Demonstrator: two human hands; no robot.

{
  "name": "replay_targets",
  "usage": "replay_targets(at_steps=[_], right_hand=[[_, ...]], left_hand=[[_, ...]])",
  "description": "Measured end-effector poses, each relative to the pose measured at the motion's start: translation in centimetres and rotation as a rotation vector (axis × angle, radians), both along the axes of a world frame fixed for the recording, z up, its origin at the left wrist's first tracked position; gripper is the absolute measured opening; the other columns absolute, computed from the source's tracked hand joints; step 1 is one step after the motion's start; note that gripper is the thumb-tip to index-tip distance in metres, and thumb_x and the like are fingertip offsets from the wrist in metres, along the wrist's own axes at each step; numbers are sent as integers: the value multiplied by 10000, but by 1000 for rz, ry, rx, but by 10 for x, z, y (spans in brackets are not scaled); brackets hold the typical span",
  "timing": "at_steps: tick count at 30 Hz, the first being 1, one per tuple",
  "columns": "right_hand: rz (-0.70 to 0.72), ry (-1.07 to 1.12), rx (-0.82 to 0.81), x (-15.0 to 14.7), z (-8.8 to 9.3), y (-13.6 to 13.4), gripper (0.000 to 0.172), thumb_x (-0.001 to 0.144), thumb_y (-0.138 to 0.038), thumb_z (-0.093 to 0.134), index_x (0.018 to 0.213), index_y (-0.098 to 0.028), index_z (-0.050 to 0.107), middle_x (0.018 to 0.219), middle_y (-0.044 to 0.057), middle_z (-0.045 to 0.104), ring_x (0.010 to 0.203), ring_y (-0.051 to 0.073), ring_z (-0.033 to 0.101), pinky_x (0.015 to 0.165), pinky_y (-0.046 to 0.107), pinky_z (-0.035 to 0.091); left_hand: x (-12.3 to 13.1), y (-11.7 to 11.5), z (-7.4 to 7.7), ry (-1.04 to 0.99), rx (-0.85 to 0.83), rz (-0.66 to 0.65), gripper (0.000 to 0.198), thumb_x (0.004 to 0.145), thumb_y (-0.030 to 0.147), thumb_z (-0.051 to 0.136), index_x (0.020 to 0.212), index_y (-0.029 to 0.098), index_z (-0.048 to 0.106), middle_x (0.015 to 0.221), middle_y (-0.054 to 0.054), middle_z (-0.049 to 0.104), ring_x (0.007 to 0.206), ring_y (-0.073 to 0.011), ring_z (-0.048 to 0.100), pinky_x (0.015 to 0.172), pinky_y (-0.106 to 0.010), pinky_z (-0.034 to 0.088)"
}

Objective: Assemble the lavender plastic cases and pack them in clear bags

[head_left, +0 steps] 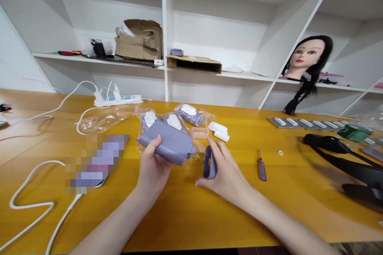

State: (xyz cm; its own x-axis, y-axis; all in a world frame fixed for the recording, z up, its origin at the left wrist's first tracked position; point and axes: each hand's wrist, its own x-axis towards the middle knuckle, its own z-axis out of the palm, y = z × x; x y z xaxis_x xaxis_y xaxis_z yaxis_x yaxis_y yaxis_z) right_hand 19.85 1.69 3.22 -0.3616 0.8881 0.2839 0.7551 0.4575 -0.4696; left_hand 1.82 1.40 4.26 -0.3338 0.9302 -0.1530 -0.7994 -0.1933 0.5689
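Note:
My left hand (153, 167) grips a ribbed purple-grey device body (167, 142), held just above the yellow table (191, 215). Beside it, my right hand (225, 171) is closed on a small dark purple cap piece (209, 163), standing on edge on the table. Small metal prongs show at the body's right end, facing the cap. Behind the hands lie clear bags with purple-grey parts and white pieces (185, 114), a small beige tray (200, 132) and two white ribbed pieces (220, 131).
A red-handled screwdriver (262, 166) and a small white ring (280, 152) lie right of my hand. A power strip (119, 99) with white cables runs at the left. Grey plates (302, 123), a green object (356, 132) and black gear (344, 155) sit at the right. Shelves hold boxes and a mannequin head (308, 57).

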Motion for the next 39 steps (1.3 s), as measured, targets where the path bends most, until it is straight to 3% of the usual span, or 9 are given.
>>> replay_targets(at_steps=[4, 14, 24, 31, 39], right_hand=[[-5, 18, -30, -11, -1, 1, 1158, 520, -446, 791, 1453, -229, 141, 1260, 115, 421, 1168, 326, 437, 978, 503, 412], [-60, 62, -55, -20, -6, -2, 1122, 563, -492, 751, 1458, -264, 114, 1325, 136, 390, 1267, 378, 358, 1012, 582, 349], [-69, 129, -70, -24, -3, -8, 1146, 540, -484, 767, 1449, -255, 107, 1362, 135, 353, 1306, 361, 305, 1036, 555, 330], [-12, 283, -99, -24, -4, -11, 1124, 534, -367, 794, 1433, -322, 121, 1271, 76, 374, 1173, 281, 441, 962, 470, 429], [48, 384, -103, -17, -7, -12, 1032, 538, -208, 776, 1393, -348, 215, 1225, 53, 394, 1173, 276, 431, 1013, 498, 363]], left_hand=[[6, -3, -2, -16, -40, -15, 219, 833, 166, 535, 1011, 214, 652, 914, 4, 703, 701, -113, 653, 566, -193, 550], [6, -2, -7, -48, -19, -44, 226, 810, 177, 560, 1019, 203, 639, 883, -1, 699, 716, -124, 652, 596, -198, 544], [12, -11, -4, -17, -24, -47, 231, 785, 188, 590, 1009, 206, 645, 895, -10, 698, 756, -127, 653, 623, -201, 553], [14, -14, -3, -25, -57, -99, 249, 797, 200, 576, 1037, 210, 639, 907, -13, 705, 746, -147, 664, 581, -218, 558], [14, -15, -7, -24, -32, -94, 265, 790, 194, 579, 1048, 194, 638, 902, -25, 709, 805, -152, 663, 668, -220, 561]])
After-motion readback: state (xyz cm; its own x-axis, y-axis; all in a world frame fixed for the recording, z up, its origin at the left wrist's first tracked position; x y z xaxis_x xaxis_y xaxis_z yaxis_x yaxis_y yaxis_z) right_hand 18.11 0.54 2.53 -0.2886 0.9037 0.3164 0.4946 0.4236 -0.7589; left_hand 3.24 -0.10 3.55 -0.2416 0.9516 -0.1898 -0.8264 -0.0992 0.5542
